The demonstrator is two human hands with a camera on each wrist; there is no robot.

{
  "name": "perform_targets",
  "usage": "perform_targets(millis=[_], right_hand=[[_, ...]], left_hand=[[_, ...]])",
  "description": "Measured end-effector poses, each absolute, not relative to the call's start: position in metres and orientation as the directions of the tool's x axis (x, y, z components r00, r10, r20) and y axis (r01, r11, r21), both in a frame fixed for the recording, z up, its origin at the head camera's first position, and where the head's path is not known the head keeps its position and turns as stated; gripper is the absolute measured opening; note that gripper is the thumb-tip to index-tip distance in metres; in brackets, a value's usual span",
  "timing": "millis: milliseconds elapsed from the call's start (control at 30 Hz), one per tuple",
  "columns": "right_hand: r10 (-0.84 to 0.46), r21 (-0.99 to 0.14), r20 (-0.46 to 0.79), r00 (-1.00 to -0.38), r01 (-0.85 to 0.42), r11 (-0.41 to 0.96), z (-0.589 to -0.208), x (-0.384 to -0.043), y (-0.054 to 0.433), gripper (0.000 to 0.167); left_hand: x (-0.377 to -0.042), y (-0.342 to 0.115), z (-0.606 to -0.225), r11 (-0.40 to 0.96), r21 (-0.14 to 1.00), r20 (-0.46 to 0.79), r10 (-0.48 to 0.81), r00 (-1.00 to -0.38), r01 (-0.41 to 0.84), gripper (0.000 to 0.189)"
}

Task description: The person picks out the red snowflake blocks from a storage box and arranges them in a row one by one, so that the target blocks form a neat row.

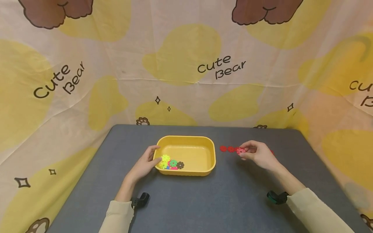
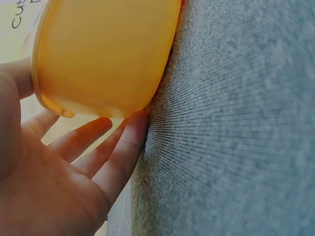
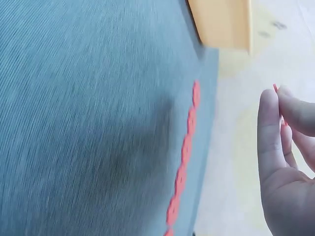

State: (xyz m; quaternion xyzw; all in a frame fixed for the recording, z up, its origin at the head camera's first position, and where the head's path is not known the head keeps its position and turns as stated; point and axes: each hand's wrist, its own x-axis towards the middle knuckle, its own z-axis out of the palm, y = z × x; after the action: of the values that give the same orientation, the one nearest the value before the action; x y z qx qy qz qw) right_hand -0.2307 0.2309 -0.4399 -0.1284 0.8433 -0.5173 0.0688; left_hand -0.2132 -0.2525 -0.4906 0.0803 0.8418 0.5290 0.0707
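Observation:
A yellow plastic tub (image 1: 189, 173) stands on the table, with several small notched discs (image 1: 173, 163) in yellow, green, pink, blue and dark brown in its near left corner. My left hand (image 1: 145, 163) holds the tub's left end. Its thumb reaches over the rim, and its other fingers lie against the outer wall (image 2: 108, 59). To the tub's right, my right hand (image 1: 258, 155) pinches a pinkish-red notched disc (image 1: 240, 151) between thumb and fingertips. Behind that hand runs a line of red notched discs (image 3: 186, 150) on the table, partly hidden in the head view.
A dark grey table (image 1: 186, 204) carries everything. Printed cloth (image 1: 186, 64) hangs behind it and at both sides. A black band with a camera sits on each wrist, the left one (image 1: 141, 200) and the right one (image 1: 276, 197).

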Motion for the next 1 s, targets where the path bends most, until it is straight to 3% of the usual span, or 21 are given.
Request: perform_targets(millis=[533, 1000], right_hand=[[-0.083, -0.835, 0.112, -0.990, -0.139, 0.532, -0.441, -0.229, 0.302, 0.043], [0.031, -0.814, 0.089, -0.996, -0.055, 0.578, -0.473, -0.242, 0.346, 0.045]], left_hand=[[-0.212, -0.253, -0.489, 0.435, 0.899, -0.044, 0.209, -0.977, 0.052, 0.056], [-0.212, -0.252, -0.490, 0.442, 0.895, -0.041, 0.207, -0.977, 0.056, 0.056]])
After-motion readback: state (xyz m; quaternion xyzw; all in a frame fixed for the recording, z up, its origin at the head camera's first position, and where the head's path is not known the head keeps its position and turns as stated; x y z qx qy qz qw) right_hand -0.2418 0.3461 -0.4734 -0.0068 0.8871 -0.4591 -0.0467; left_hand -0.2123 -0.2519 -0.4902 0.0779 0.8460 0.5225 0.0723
